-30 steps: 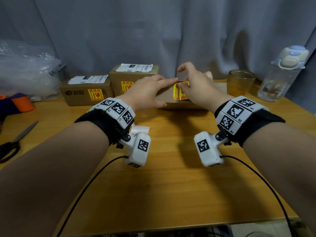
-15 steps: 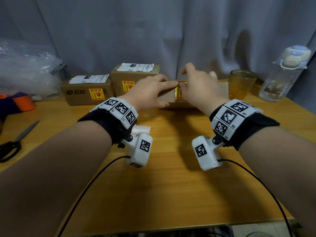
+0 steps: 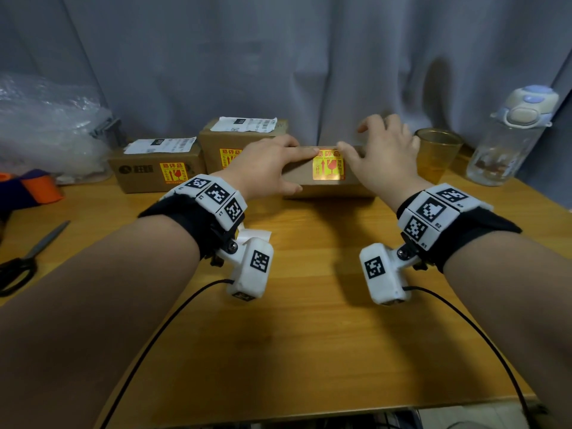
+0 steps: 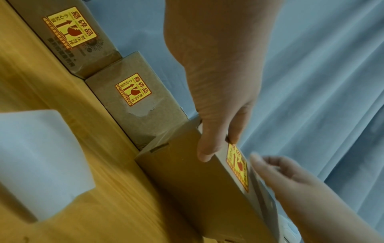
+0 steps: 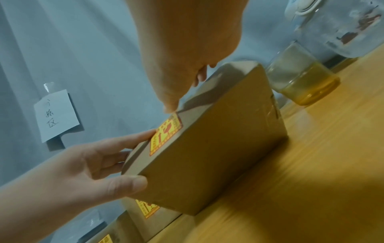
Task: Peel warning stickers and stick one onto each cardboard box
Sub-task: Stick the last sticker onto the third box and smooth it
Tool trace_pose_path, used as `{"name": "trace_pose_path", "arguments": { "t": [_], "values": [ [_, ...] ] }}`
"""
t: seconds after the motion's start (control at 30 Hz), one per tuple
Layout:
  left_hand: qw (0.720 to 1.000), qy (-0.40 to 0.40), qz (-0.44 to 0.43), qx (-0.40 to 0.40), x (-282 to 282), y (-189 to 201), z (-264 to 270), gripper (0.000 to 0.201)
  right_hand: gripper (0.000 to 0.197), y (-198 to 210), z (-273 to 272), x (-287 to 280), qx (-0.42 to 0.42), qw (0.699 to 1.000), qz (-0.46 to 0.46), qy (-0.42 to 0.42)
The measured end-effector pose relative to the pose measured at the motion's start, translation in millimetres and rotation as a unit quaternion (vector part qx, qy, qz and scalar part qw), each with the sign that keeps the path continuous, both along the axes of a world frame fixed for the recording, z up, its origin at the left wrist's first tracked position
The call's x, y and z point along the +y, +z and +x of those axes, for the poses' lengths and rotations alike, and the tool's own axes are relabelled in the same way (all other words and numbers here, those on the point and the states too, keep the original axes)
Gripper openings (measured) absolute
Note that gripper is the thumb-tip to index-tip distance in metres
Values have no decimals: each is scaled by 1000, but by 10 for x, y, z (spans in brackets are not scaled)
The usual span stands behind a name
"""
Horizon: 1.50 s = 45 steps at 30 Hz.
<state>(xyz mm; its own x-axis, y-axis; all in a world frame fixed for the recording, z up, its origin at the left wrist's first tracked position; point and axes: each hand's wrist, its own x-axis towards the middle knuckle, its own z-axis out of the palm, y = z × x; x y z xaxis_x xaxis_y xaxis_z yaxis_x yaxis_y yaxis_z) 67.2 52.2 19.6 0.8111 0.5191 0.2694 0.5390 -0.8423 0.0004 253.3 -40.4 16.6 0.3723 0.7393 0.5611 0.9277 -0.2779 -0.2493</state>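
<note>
Behind box (image 5: pixel 207 148), right-wrist view shows note (image 5: pixel 56 115).

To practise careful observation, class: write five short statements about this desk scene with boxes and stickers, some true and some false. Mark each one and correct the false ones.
1. The right-hand box carries a yellow sticker. True.
2. The scissors lie on top of a box. False: they lie on the table, far left.
3. The left hand holds the right-hand box. True.
4. The glass is empty. False: it holds amber liquid.
5. The right hand grips the bottle. False: its thumb rests at the sticker's corner, and the bottle stands apart.
</note>
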Motion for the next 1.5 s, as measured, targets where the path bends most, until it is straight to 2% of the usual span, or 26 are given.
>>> {"name": "trace_pose_path", "arguments": {
  "t": [0.07, 0.2, 0.37, 0.47, 0.53, 0.67, 0.83, 1.23, 1.37, 1.5],
  "values": [
    [1000, -2, 7, -4, -18, -1, 1, 72, 58, -16, -84, 69, 2, 1000, -17, 15],
    [999, 3, -14, -50, -36, -33, -21, 74, 67, -94, -209, 168, -2, 992, -123, 5],
    [999, 20, -21, -46, -22, -17, -3, 74, 47, -104, -78, 152, 14, 995, -94, -3],
    [999, 22, -19, -35, -11, 10, 18, 74, 45, -90, 26, 125, 38, 996, -84, -15],
    [999, 23, -16, -34, -1, 18, 25, 72, 50, -77, 10, 120, 36, 994, -95, -28],
    [999, 25, -8, -32, 17, 30, 25, 71, 78, -130, -194, 168, -6, 991, -131, -15],
    [999, 20, -9, -32, 14, 37, 36, 71, 86, -59, -194, 175, 4, 985, -170, 15],
    [999, 26, -25, -38, -9, 48, 43, 73, 50, 153, 232, 34, 96, 967, -158, 173],
    [999, 26, -19, -37, -28, 27, 34, 74, 36, 17, 126, 59, 52, 988, -100, 102],
    [999, 20, -12, -42, -43, -3, 14, 73, 52, -49, -102, 138, 30, 998, -61, 17]
  ]
}}
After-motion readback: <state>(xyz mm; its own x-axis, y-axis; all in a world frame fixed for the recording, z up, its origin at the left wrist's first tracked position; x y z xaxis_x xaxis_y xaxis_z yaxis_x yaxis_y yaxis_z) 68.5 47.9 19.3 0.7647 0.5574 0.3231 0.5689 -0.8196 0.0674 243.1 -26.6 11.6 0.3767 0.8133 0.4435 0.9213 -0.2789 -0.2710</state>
